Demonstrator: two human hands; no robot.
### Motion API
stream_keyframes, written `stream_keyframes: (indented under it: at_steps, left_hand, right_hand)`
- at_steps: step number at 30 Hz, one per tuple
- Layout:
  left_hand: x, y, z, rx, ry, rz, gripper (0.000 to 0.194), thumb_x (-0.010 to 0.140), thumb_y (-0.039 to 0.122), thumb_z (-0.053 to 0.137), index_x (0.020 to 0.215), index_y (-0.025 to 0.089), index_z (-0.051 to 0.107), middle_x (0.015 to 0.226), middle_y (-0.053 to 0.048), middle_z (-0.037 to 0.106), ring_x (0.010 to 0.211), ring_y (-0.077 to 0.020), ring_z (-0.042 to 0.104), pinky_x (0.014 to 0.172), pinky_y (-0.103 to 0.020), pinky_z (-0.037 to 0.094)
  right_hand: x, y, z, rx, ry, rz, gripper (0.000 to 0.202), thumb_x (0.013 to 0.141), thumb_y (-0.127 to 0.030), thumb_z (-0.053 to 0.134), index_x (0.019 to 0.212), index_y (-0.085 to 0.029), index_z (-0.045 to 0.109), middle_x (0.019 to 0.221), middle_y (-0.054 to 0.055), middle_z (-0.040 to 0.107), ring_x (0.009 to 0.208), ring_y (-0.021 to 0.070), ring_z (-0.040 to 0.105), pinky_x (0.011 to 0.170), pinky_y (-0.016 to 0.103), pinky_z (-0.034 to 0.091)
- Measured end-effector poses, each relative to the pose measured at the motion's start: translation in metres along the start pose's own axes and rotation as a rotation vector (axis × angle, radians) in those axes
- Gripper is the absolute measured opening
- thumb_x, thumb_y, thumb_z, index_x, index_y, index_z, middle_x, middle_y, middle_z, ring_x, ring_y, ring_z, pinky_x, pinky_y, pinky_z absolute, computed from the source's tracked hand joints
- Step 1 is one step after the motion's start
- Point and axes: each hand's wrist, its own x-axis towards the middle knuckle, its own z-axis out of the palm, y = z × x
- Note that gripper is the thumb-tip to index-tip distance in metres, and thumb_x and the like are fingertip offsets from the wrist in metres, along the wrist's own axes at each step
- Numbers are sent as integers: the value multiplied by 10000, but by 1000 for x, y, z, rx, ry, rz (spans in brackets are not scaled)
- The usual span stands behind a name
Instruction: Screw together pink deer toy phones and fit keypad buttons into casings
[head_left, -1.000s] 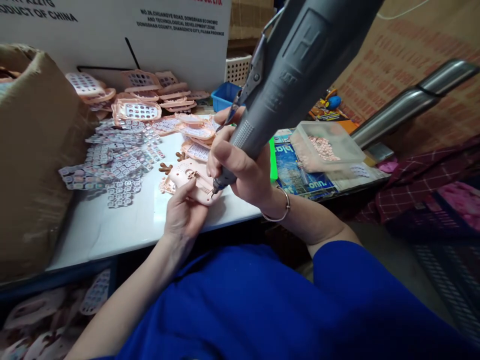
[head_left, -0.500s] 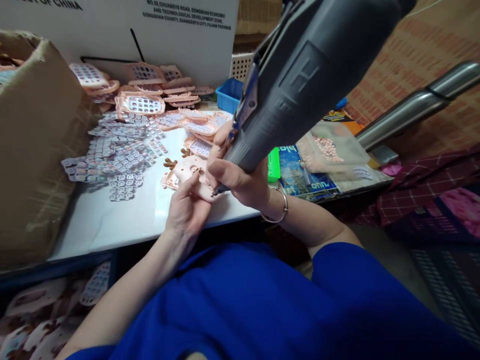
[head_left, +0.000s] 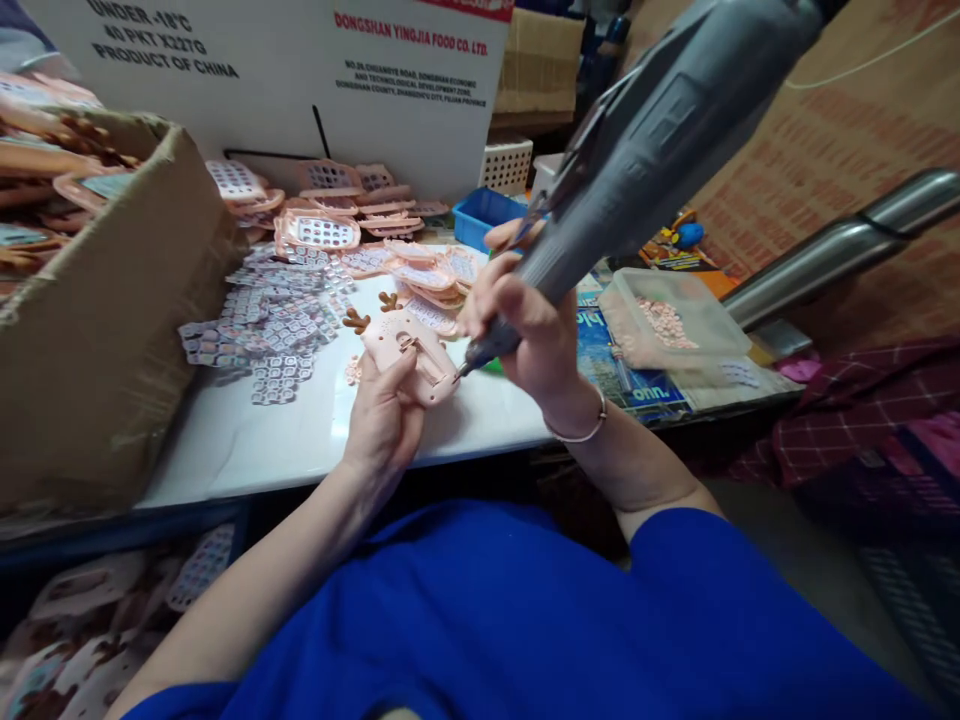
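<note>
My left hand (head_left: 384, 412) is closed on a pale pink toy phone shell (head_left: 390, 338) with brown antlers, its back facing up and an open battery recess showing. The thumb presses near that recess. In my right hand (head_left: 536, 325) is a grey electric screwdriver (head_left: 630, 170), slanting down to the left. Its bit is at the lower right corner of the shell; whether it touches a screw there I cannot tell. Behind the shell lie pink front shells (head_left: 427, 275) with button grids. Clear button sheets (head_left: 277, 310) are heaped to the left.
A cardboard box (head_left: 112, 330) full of pink parts stands at left. A blue tray (head_left: 480, 218) sits at the back. To the right are a translucent box (head_left: 675, 330) of small pink pieces and a metal tube (head_left: 847, 245). More shells (head_left: 82, 620) lie below the table edge.
The screwdriver and my right hand have moved back from over the shell, uncovering its lower right corner. My left hand still holds the shell. The view has shifted, showing more of the cardboard box.
</note>
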Motion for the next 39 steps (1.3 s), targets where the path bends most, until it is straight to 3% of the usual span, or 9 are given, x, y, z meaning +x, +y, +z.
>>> stream_keyframes:
  at_steps: [4, 6, 8, 11, 13, 20, 28, 35, 39]
  left_hand:
    - [0, 5, -15, 57, 24, 78, 328, 698, 113, 736, 946, 294, 620, 992, 31, 684, 1017, -173, 640, 943, -323, 512]
    - [-3, 8, -18, 76, 22, 101, 339, 699, 156, 752, 971, 299, 607, 1046, 15, 682, 1087, -196, 624, 958, -356, 509]
    - [-9, 10, -17, 76, 6, 124, 357, 710, 190, 754, 1015, 295, 600, 1129, -2, 674, 1180, -205, 584, 991, -353, 489]
    - [-20, 14, -12, 69, -88, 101, 352, 764, 270, 725, 1095, 267, 606, 1227, -41, 653, 1277, -207, 524, 1027, -318, 455]
    - [-26, 18, -12, 81, -135, 64, 355, 783, 314, 723, 1116, 262, 611, 1250, -55, 646, 1274, -205, 530, 996, -291, 470]
    - [-23, 29, -48, 149, -27, 139, 377, 643, 364, 854, 954, 252, 673, 1091, -13, 705, 1048, -159, 643, 860, -217, 504]
    - [-34, 35, -66, 294, 4, 203, 419, 610, 271, 876, 976, 206, 683, 945, -23, 741, 865, -170, 695, 786, -239, 546]
    - [-40, 44, -72, 267, 21, 136, 429, 604, 310, 876, 936, 192, 632, 907, -45, 744, 842, -197, 711, 732, -252, 570]
    - [-47, 51, -81, 288, 50, 92, 468, 576, 245, 883, 944, 201, 597, 926, -50, 750, 862, -216, 719, 763, -297, 585]
  right_hand:
    - [5, 2, -25, -202, 252, -328, 369, 820, -486, 583, 1103, -259, 512, 977, 29, 586, 962, 197, 640, 979, 429, 508]
    - [-6, 8, -30, -559, 395, -611, 525, 847, -531, 536, 1297, -297, 399, 1290, 62, 482, 1309, 257, 478, 1149, 508, 334]
    - [-24, 17, -26, -869, 347, -880, 579, 877, -553, 490, 1394, -371, 303, 1439, 44, 357, 1443, 290, 303, 1196, 571, 205]
    - [-51, 32, -7, -895, -196, -649, 650, 905, -621, 427, 1447, -286, 300, 1454, 109, 401, 1437, 301, 321, 1158, 553, 329]
    - [-63, 39, 5, -795, -368, -448, 595, 942, -540, 432, 1436, -219, 349, 1444, 159, 452, 1400, 275, 397, 1133, 489, 390]
    - [-69, 38, 17, -305, -373, 136, 490, 956, -545, 407, 1281, -206, 548, 1292, 98, 631, 1214, 209, 589, 1043, 374, 472]
    - [-64, 38, 34, -358, -467, 283, 303, 845, -396, 593, 1043, -167, 590, 691, -34, 563, 617, 106, 520, 637, 249, 464]
    - [-62, 48, 49, 2, -437, 586, 363, 735, -454, 705, 912, -191, 528, 723, -42, 579, 635, 90, 564, 598, 204, 463]
    - [-63, 52, 55, 20, -533, 660, 388, 821, -535, 602, 988, -187, 558, 709, -32, 613, 581, 81, 565, 535, 194, 462]
